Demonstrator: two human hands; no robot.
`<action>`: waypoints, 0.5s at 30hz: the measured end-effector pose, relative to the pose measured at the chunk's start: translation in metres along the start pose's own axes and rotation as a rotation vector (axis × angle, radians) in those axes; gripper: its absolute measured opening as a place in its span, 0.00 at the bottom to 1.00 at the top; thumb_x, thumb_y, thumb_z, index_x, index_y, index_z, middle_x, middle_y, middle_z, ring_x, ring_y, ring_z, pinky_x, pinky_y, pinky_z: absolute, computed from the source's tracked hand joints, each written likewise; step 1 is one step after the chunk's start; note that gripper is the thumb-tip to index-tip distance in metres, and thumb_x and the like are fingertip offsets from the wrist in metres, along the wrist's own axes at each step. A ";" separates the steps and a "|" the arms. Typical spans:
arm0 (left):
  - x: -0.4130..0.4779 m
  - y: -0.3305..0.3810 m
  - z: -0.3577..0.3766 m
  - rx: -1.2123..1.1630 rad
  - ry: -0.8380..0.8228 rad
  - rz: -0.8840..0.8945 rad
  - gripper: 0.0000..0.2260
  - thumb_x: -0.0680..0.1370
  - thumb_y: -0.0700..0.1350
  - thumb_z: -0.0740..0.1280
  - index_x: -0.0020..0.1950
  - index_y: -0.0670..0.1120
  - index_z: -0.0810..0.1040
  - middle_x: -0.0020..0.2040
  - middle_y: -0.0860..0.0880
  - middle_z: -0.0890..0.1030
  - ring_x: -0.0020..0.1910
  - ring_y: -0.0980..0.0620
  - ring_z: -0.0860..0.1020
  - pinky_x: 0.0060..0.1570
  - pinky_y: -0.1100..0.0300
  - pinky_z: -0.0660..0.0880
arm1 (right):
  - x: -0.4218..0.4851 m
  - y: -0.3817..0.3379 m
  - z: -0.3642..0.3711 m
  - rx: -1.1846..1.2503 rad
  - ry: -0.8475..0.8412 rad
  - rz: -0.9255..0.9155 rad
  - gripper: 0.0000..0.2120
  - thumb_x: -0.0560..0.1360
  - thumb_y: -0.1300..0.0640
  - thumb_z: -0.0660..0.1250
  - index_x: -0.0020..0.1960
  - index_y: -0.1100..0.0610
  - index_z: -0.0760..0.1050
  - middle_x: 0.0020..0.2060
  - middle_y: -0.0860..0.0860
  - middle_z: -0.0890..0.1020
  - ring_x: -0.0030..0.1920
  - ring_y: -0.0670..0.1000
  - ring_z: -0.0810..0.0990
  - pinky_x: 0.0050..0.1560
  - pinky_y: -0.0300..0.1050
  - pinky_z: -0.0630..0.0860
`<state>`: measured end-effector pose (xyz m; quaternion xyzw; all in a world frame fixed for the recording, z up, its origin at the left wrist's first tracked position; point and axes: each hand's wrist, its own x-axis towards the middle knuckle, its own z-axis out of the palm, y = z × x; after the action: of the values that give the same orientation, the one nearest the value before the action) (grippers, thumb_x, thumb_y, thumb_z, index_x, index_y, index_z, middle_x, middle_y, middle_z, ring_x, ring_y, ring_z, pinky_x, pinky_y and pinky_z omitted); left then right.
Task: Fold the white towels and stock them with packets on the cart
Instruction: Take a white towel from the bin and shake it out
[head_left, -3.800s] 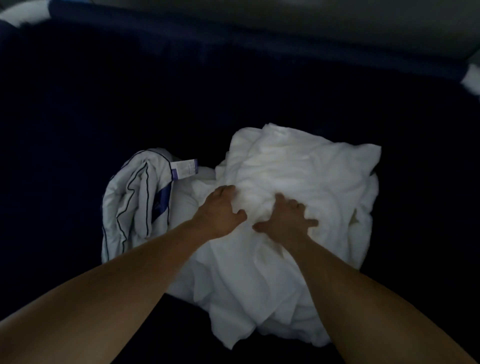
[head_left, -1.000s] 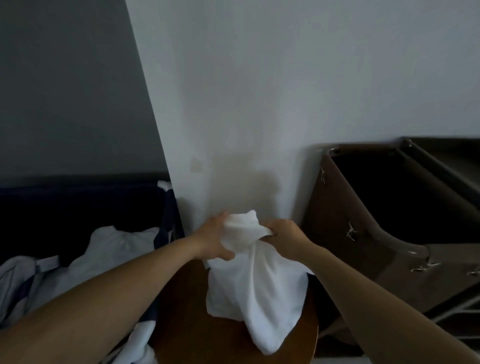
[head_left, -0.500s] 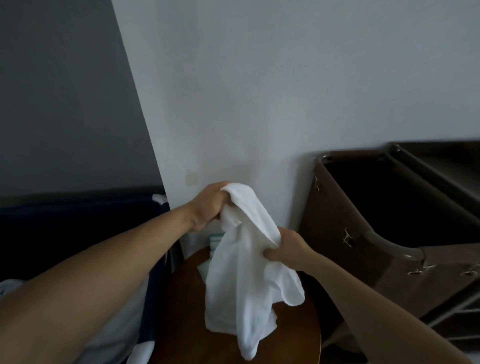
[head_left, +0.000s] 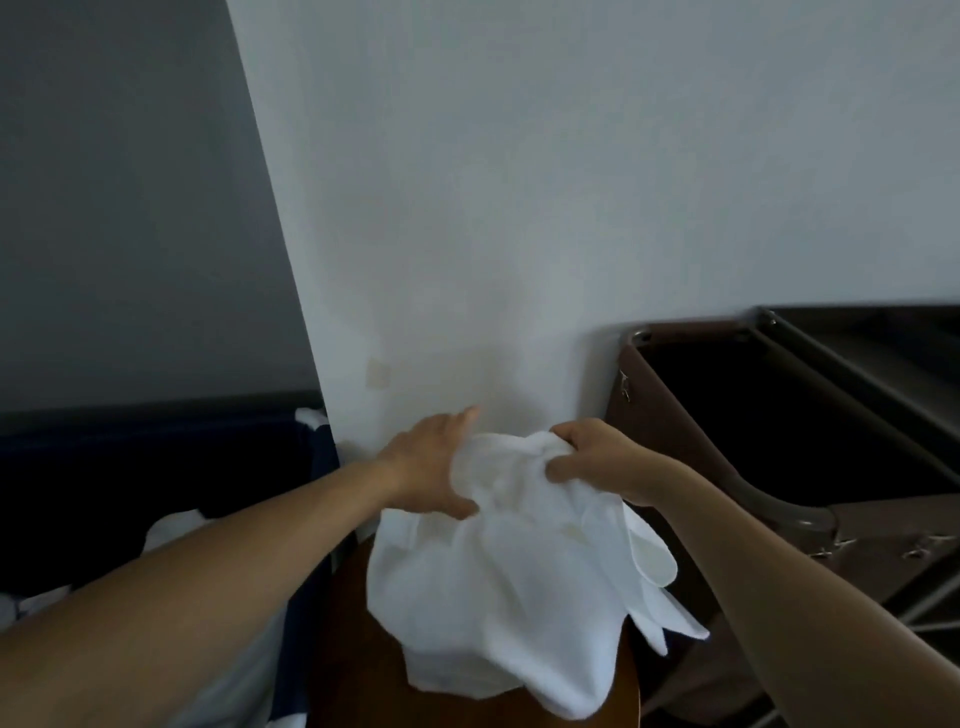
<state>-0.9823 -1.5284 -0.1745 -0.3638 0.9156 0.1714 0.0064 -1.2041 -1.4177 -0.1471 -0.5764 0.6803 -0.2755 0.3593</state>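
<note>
Here we hold a white towel (head_left: 509, 597) up over the round wooden bench (head_left: 358, 675). Its lower folds hang bunched above the bench's far part; whether cloth touches wood we cannot tell. Our left hand (head_left: 431, 467) grips the towel's upper left edge, thumb on the front and fingers passing behind the cloth. Our right hand (head_left: 597, 460) is curled round the bunched upper right edge. Both hands are close together, above the bench. Right of the bench stands the brown cart (head_left: 670, 410), its near compartment dark inside. Left of the bench is a dark blue laundry bin (head_left: 156, 457) with pale linen (head_left: 171, 530) in it. Behind the bench rises a white wall (head_left: 519, 208).
</note>
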 end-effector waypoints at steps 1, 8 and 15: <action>0.000 0.011 0.002 0.085 0.078 0.095 0.54 0.65 0.64 0.75 0.79 0.55 0.43 0.77 0.49 0.60 0.74 0.47 0.62 0.71 0.46 0.65 | 0.001 -0.002 0.002 0.021 -0.031 -0.001 0.12 0.61 0.57 0.70 0.44 0.58 0.81 0.39 0.58 0.83 0.39 0.54 0.81 0.44 0.52 0.79; 0.010 0.031 0.015 -0.116 -0.038 0.082 0.13 0.76 0.46 0.69 0.57 0.40 0.77 0.53 0.43 0.80 0.53 0.42 0.78 0.53 0.50 0.75 | 0.002 0.002 0.003 -0.037 0.023 -0.017 0.08 0.69 0.60 0.75 0.48 0.55 0.81 0.43 0.55 0.84 0.44 0.52 0.83 0.47 0.48 0.80; 0.008 0.024 0.000 -0.578 0.034 -0.065 0.10 0.76 0.43 0.69 0.57 0.43 0.79 0.52 0.46 0.82 0.50 0.46 0.81 0.51 0.52 0.80 | 0.000 0.039 0.014 -0.285 0.382 -0.043 0.30 0.71 0.47 0.75 0.69 0.53 0.69 0.58 0.46 0.71 0.57 0.48 0.73 0.57 0.44 0.72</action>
<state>-1.0043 -1.5179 -0.1685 -0.3824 0.8167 0.4186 -0.1073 -1.2156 -1.4099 -0.1857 -0.5732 0.7554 -0.2883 0.1333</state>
